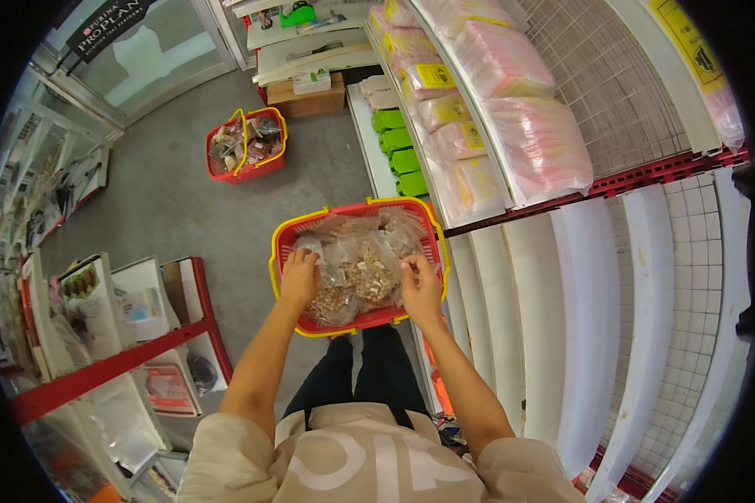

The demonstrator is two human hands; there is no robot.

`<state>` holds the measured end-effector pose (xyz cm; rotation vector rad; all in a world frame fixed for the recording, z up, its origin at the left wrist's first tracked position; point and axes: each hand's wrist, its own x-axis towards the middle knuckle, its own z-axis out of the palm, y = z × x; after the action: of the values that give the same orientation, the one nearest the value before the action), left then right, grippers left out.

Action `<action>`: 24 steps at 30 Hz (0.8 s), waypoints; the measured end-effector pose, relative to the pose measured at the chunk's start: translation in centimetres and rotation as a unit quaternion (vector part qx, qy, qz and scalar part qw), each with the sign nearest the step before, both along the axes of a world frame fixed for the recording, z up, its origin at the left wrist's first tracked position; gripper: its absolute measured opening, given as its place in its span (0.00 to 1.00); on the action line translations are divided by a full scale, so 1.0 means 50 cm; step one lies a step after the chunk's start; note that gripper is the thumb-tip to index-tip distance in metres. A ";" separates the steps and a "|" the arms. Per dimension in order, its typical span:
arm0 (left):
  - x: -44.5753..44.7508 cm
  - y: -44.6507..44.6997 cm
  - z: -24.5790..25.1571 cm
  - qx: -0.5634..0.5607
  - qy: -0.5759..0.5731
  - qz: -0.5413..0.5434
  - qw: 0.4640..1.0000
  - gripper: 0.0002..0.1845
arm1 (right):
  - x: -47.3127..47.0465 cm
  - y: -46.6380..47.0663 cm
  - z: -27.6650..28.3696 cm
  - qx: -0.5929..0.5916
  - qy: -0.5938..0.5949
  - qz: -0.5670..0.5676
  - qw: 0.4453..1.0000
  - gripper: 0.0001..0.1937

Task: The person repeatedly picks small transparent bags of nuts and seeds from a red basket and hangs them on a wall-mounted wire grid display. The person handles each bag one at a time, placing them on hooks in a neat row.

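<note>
A red plastic shopping basket point(387, 319) with yellow handles is before me at thigh height, holding several clear plastic bags of light-brown pellet-like pieces point(374, 280). At the basket's left side, my left hand point(300, 276) rests on the clear bags, its fingers bent; whether they grip one is hard to tell. My right hand point(420, 286) is over the right side, thumb and forefinger together at the edge of a clear bag. Small white labels show on some bags.
A second red basket point(246, 175) with filled bags stands on the grey floor ahead. Shelves at right bear pink-and-yellow packs point(535, 135) and green items point(402, 161); bare white shelves point(535, 276) follow nearer me. A red-edged shelf unit point(116, 371) is at left, a glass door point(157, 50) at far left.
</note>
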<state>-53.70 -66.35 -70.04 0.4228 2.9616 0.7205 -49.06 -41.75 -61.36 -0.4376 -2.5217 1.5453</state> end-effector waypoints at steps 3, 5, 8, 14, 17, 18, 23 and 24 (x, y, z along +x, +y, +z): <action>-0.018 0.048 -0.005 0.031 -0.029 -0.073 0.996 0.14 | 0.009 0.027 0.014 0.003 -0.040 -0.031 0.999 0.06; -0.005 0.098 -0.012 0.047 -0.064 -0.095 0.992 0.14 | 0.012 0.042 0.017 0.016 -0.031 -0.035 0.999 0.06; 0.031 0.167 -0.047 0.071 -0.125 -0.028 0.989 0.15 | 0.017 0.055 0.023 -0.020 -0.040 -0.059 0.997 0.06; 0.070 0.242 -0.149 0.185 -0.186 0.183 0.947 0.18 | 0.033 0.090 0.028 -0.030 -0.062 -0.097 0.993 0.06; 0.068 0.230 -0.161 0.230 -0.239 0.130 0.934 0.16 | 0.042 0.101 0.014 -0.040 -0.039 -0.101 0.993 0.05; 0.070 0.223 -0.157 0.274 -0.268 0.119 0.916 0.13 | 0.045 0.103 0.009 -0.044 -0.030 -0.100 0.994 0.05; 0.066 0.193 -0.097 0.469 -0.345 0.189 0.791 0.03 | 0.047 0.111 0.013 -0.124 -0.027 -0.093 0.988 0.05; 0.061 0.183 -0.077 0.506 -0.337 0.196 0.769 0.03 | 0.047 0.113 0.022 -0.144 -0.038 -0.093 0.984 0.05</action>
<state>-50.64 -57.19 -73.89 -0.3985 1.7507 1.9747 -46.70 -36.08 -60.25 -0.7600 -2.2358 1.8547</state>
